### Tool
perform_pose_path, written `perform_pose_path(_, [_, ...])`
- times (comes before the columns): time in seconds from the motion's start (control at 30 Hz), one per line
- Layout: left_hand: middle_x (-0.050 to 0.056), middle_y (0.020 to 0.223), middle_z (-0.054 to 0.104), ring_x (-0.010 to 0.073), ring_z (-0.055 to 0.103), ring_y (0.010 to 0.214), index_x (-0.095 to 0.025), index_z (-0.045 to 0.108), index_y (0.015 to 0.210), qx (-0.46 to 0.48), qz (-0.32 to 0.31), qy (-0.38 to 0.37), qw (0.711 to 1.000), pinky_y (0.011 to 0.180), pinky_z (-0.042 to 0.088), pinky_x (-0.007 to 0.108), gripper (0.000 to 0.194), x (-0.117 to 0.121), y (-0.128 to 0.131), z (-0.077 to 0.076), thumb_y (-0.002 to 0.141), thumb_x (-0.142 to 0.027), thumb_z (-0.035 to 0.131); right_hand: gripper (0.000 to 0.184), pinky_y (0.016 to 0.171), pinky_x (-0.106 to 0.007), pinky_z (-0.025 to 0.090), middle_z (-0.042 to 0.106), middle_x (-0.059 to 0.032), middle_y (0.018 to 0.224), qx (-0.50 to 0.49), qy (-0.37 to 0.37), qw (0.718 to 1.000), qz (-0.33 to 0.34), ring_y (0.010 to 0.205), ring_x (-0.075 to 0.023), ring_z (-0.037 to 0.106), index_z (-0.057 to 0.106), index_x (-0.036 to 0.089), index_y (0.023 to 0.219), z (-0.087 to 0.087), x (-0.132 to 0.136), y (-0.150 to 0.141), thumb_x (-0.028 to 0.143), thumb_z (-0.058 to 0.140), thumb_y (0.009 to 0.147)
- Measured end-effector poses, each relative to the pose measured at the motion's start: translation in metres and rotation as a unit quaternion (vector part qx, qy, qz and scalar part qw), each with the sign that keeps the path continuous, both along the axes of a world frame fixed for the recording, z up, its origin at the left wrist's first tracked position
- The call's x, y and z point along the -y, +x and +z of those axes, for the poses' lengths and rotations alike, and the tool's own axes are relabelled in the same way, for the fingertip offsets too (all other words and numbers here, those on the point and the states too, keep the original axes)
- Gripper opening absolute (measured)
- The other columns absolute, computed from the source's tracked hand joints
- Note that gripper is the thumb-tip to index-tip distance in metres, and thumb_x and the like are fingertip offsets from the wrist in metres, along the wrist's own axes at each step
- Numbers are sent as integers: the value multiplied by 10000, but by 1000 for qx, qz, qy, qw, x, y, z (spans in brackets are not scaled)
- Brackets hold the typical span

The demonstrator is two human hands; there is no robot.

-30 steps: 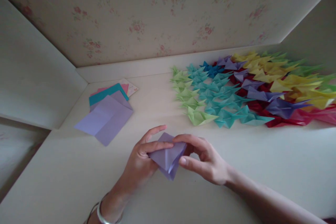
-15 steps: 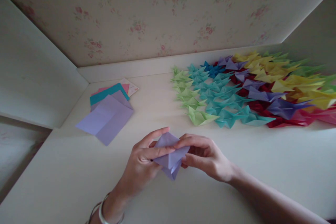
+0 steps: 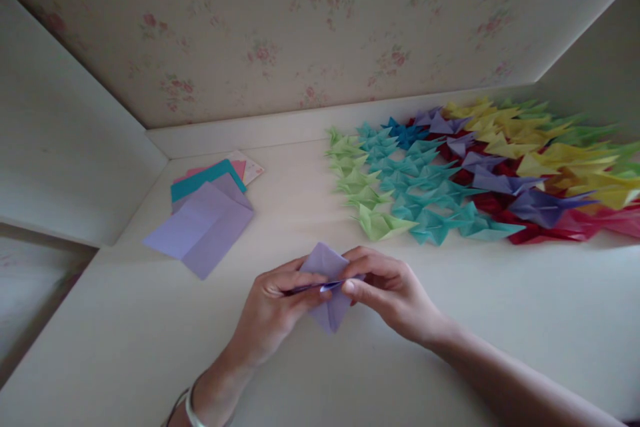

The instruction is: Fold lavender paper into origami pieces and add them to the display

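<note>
Between my two hands is a partly folded sheet of purple origami paper (image 3: 323, 260), diamond-shaped with points at top and bottom. My left hand (image 3: 280, 300) pinches its left side, thumb below and index finger above a narrow raised fold across the middle. On the opposite side my right hand (image 3: 385, 283) grips the right corner, its thumb pressed to the fold and its fingers curled behind. The fingers hide both side corners of the paper.
To the left lie loose purple sheets (image 3: 215, 230) on a teal sheet (image 3: 207, 180) and pink ones. Rows of folded paper cranes stand at the right: green ones (image 3: 383, 220), teal ones (image 3: 435, 223), purple ones (image 3: 545, 203) and yellow ones (image 3: 565, 160). A flowered wall (image 3: 300, 33) rises behind the white table (image 3: 400, 380).
The upper flap has folded down, so a crease now runs across the paper's middle. My left thumb has come to the front, and my left index finger no longer stretches up along the top.
</note>
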State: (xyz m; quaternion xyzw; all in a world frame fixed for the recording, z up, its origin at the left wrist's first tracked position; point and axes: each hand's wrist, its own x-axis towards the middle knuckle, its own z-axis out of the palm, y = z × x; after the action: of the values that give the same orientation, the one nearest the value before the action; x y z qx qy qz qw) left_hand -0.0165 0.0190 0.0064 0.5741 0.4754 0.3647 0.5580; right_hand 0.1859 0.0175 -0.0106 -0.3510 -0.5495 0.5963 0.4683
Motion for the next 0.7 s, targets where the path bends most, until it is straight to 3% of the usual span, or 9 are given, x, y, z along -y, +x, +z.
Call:
perform_pose_path(0.1, [29, 863, 738, 173, 670, 795, -239, 823, 846, -20, -13, 15, 1000, 671, 499, 221, 111, 2, 4, 2, 848, -292, 726, 145, 617, -235, 503, 660, -52, 934, 3, -13, 1000, -17, 774, -143, 633, 750, 203, 852, -1, 2, -4, 308, 669, 912])
perform_pose_path(0.27, [30, 828, 662, 154, 611, 776, -188, 749, 706, -49, -6, 52, 997, 654, 446, 228, 270, 8, 8, 1, 919, -307, 634, 170, 829, -283, 492, 689, -72, 1031, 44, 25, 997, -51, 980, -187, 645, 722, 194, 816, -3, 4, -10, 268, 631, 939])
perform_pose_path(0.53, [-12, 653, 548, 117, 513, 625, -165, 627, 627, -105, 5, 72, 992, 577, 394, 211, 343, 11, 11, -1, 926, -333, 618, 201, 711, -266, 492, 688, -60, 873, 54, -20, 996, -61, 811, -169, 631, 711, 172, 870, -2, 7, -14, 330, 608, 941])
perform_pose_path(0.7, [-4, 685, 622, 130, 545, 627, -172, 723, 840, -128, -8, 70, 989, 572, 422, 203, 287, 14, 11, 0, 962, -366, 551, 247, 636, -247, 474, 703, -53, 821, 48, -81, 990, -106, 737, -157, 611, 714, 166, 839, -4, 8, -13, 398, 653, 899])
